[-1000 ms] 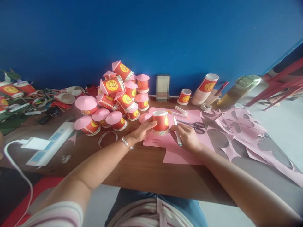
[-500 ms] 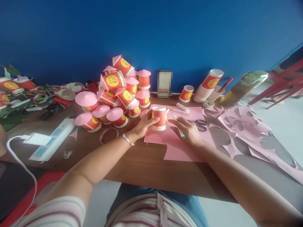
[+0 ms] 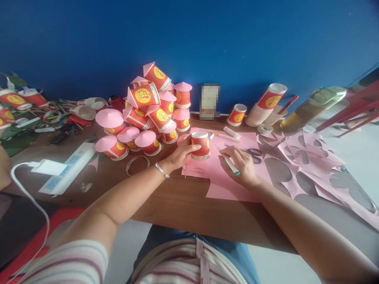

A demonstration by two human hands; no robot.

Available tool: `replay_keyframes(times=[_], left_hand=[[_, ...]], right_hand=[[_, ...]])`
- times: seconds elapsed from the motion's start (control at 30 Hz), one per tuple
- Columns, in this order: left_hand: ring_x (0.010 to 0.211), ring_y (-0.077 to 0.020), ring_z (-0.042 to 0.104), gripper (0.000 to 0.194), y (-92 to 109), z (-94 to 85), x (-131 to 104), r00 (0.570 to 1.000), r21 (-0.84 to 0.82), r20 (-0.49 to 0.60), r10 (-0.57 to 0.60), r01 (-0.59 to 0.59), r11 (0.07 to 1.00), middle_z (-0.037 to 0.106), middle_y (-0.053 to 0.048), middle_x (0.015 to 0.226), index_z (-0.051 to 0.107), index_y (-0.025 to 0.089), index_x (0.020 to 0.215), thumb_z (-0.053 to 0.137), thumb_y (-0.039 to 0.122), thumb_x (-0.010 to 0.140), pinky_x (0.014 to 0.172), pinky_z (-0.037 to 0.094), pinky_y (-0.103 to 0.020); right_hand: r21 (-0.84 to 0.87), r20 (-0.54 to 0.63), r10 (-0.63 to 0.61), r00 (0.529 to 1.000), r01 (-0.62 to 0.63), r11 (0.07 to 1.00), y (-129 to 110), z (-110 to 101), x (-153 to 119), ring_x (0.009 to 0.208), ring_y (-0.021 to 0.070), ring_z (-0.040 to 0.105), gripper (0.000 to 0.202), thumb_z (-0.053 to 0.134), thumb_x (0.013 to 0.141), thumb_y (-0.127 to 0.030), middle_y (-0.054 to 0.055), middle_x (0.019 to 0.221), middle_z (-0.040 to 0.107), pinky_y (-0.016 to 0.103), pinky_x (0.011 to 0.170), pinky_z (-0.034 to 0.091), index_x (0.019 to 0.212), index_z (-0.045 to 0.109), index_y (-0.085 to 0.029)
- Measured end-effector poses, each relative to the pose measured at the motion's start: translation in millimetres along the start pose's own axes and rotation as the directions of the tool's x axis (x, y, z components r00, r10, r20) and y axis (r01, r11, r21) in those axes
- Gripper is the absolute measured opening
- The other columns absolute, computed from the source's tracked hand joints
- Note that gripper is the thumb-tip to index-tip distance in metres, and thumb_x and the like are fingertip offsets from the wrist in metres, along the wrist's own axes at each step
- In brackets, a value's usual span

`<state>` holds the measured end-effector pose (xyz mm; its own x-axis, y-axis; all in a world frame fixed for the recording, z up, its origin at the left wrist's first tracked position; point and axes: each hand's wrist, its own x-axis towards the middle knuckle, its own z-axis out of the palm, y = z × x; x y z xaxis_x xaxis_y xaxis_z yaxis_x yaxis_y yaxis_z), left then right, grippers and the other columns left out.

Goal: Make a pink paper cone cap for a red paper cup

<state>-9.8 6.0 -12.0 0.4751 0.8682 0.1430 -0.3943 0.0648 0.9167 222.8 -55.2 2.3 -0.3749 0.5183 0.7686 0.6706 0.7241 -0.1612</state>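
My left hand (image 3: 182, 155) is closed round the side of a red paper cup (image 3: 200, 146), which stands upright with its white rim up on the pink paper (image 3: 231, 183). A white marker with a green end (image 3: 228, 161) lies under my right hand (image 3: 243, 163), whose fingers are closed about it, the tip pointing up and left toward the cup. Behind my right hand are dark-handled scissors (image 3: 255, 155) on the paper. An orange-and-white pen (image 3: 226, 137) and a white marker (image 3: 232, 132) lie beyond the cup.
Left of the cup, red cups with pink cone tops (image 3: 145, 96) are piled up. A power strip (image 3: 67, 169) lies farther left. Pink paper scraps (image 3: 310, 157), a tape roll (image 3: 265, 129), stacked cups (image 3: 266, 104) and a bottle (image 3: 314, 106) are at the right.
The view has shifted slightly. My right hand and the marker are a little farther from the cup; the left hand still holds the cup.
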Motion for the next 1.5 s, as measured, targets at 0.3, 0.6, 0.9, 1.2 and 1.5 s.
replay_keyframes(times=[0.3,0.6,0.9,1.2,1.5], left_hand=[[0.103,-0.0253,0.068,0.033,1,3.8,1,0.999,0.049,0.024,-0.036,0.035,0.998,0.074,-0.010,0.106,0.069,0.015,0.111,0.072,0.040,0.089,0.092,0.052,-0.039],[0.104,-0.0284,0.069,0.035,1,1.8,1,0.995,-0.027,0.015,-0.100,0.101,0.995,0.076,-0.009,0.108,0.070,0.016,0.113,0.072,0.035,0.083,0.094,0.053,-0.042],[0.106,-0.0286,0.068,0.034,1,1.4,0,0.987,-0.003,0.073,-0.140,0.141,0.990,0.075,-0.009,0.108,0.069,0.017,0.113,0.070,0.033,0.083,0.092,0.053,-0.041],[0.103,-0.0264,0.067,0.033,1,1.1,0,0.986,0.017,0.091,-0.138,0.137,0.990,0.073,-0.009,0.106,0.069,0.016,0.112,0.070,0.033,0.084,0.086,0.053,-0.037],[0.111,-0.0294,0.066,0.033,1,2.6,0,0.990,0.020,0.060,-0.124,0.123,0.992,0.074,-0.010,0.111,0.070,0.016,0.111,0.070,0.032,0.082,0.091,0.053,-0.040]], right_hand=[[0.100,-0.023,-0.175,0.984,0.177,0.979,-23,-3,2,0.072,0.0167,0.069,0.021,0.065,0.092,-0.010,0.005,0.085,0.071,0.027,0.063,0.056,0.110,0.059,-0.019],[0.115,-0.018,-0.167,0.986,0.168,0.979,-25,-2,1,0.068,0.0154,0.069,0.022,0.064,0.092,-0.010,0.003,0.081,0.070,0.026,0.061,0.058,0.110,0.058,-0.022],[0.136,-0.016,-0.140,0.990,0.141,0.981,-26,-3,2,0.068,0.0161,0.070,0.028,0.066,0.088,-0.008,0.002,0.081,0.071,0.027,0.061,0.057,0.111,0.058,-0.022],[0.134,-0.023,-0.109,0.994,0.111,0.985,-25,1,3,0.067,0.0148,0.068,0.025,0.063,0.088,-0.006,0.001,0.080,0.069,0.026,0.061,0.056,0.107,0.059,-0.022],[0.207,0.000,-0.068,0.998,0.067,0.976,-27,-3,4,0.064,0.0134,0.068,0.020,0.064,0.092,-0.009,-0.001,0.077,0.070,0.025,0.058,0.054,0.107,0.063,-0.023]])
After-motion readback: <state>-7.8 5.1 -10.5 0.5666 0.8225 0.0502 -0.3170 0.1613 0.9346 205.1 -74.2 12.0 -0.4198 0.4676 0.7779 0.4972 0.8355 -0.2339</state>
